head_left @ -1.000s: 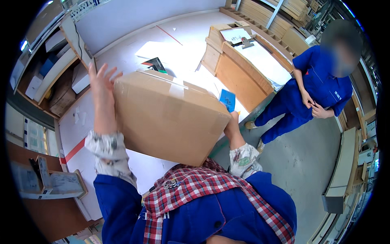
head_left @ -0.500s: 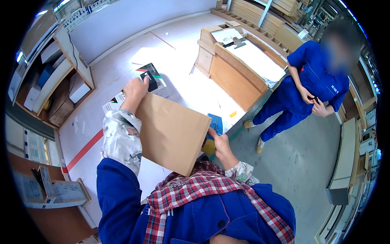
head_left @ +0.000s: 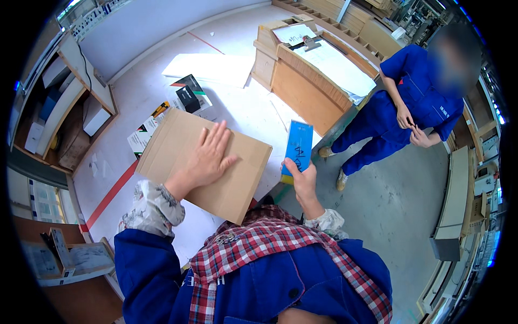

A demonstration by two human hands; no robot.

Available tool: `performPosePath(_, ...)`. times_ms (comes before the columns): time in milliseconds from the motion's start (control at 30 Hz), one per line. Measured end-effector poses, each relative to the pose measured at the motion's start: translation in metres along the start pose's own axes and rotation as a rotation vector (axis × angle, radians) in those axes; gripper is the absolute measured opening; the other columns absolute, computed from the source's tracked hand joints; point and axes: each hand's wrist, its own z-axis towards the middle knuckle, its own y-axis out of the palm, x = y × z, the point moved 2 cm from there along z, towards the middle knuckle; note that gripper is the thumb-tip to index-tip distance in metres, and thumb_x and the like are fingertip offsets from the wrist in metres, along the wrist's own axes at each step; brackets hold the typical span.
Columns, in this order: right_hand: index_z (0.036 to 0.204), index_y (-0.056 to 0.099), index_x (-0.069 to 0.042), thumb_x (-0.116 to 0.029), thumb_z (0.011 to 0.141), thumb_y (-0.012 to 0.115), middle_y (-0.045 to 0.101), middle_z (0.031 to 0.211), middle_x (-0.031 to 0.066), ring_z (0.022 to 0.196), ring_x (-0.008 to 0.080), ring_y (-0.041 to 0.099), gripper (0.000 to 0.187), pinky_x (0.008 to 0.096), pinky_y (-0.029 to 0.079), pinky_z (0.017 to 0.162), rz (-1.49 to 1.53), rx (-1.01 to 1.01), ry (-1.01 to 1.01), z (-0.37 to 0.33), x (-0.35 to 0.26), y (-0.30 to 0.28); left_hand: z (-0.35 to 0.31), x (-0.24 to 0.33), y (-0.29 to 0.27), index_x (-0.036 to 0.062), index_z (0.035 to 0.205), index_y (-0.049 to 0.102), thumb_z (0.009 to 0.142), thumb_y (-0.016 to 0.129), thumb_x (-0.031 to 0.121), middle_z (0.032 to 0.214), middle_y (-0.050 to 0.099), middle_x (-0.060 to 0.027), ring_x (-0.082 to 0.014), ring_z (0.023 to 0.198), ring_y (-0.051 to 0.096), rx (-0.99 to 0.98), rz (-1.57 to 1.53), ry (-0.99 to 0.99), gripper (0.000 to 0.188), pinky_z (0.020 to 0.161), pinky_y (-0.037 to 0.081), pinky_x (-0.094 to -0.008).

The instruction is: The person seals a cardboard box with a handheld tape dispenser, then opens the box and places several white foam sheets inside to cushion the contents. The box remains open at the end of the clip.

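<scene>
A closed brown cardboard box lies on the white table in front of me. My left hand rests flat on its top, palm down, fingers stretched out. To the right of the box, my right hand grips a blue flat piece with black marks on its face and a yellow lower end. The thumb lies across its front; the other fingers are mostly hidden behind it. I cannot make out its exact kind. Beyond the box's far left corner are a small black box and printed white cards.
A wooden stand with a clipboard and papers occupies the table's far right. White sheets lie beside it. Wooden shelves stand at the left. Another person in blue stands to the right, holding something small.
My left hand has shifted from the box's far edge onto its top. The box now lies flatter. My right hand has lifted the blue piece away from the box's side, into clear view.
</scene>
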Motion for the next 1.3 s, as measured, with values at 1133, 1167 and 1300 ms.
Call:
performPosePath(1133, 0.099, 0.059, 0.002, -0.026, 0.058, 0.079, 0.061, 0.087, 0.0037, 0.076, 0.0088, 0.054, 0.054, 0.0217, 0.043, 0.069, -0.35, -0.779, 0.281, 0.001, -0.124, -0.095, 0.014, -0.193, -0.094, -0.0023, 0.078, 0.067, 0.078, 0.064, 0.019, 0.059, 0.056, -0.0027, -0.0081, 0.054, 0.049, 0.386, -0.847, -0.785, 0.022, 0.049, 0.04, -0.025)
performPosePath(1167, 0.098, 0.059, 0.002, -0.025, 0.058, 0.079, 0.061, 0.086, 0.0035, 0.075, 0.0087, 0.053, 0.052, 0.0218, 0.043, 0.068, -0.358, -0.784, 0.288, 0.005, -0.122, -0.093, 0.016, -0.198, -0.079, -0.0028, 0.079, 0.067, 0.077, 0.065, 0.019, 0.061, 0.058, -0.0039, -0.0089, 0.055, 0.051, 0.355, -0.716, -0.809, 0.022, 0.05, 0.041, -0.0254)
performPosePath(1300, 0.095, 0.06, 0.001, -0.025, 0.06, 0.078, 0.061, 0.082, 0.0027, 0.072, 0.0084, 0.053, 0.047, 0.0223, 0.043, 0.065, -0.383, -0.762, 0.279, 0.009, -0.113, -0.08, 0.018, -0.213, -0.042, -0.0015, 0.08, 0.068, 0.077, 0.066, 0.023, 0.068, 0.061, -0.0047, -0.0093, 0.06, 0.053, 0.375, -0.635, -0.915, 0.025, 0.051, 0.041, -0.0269)
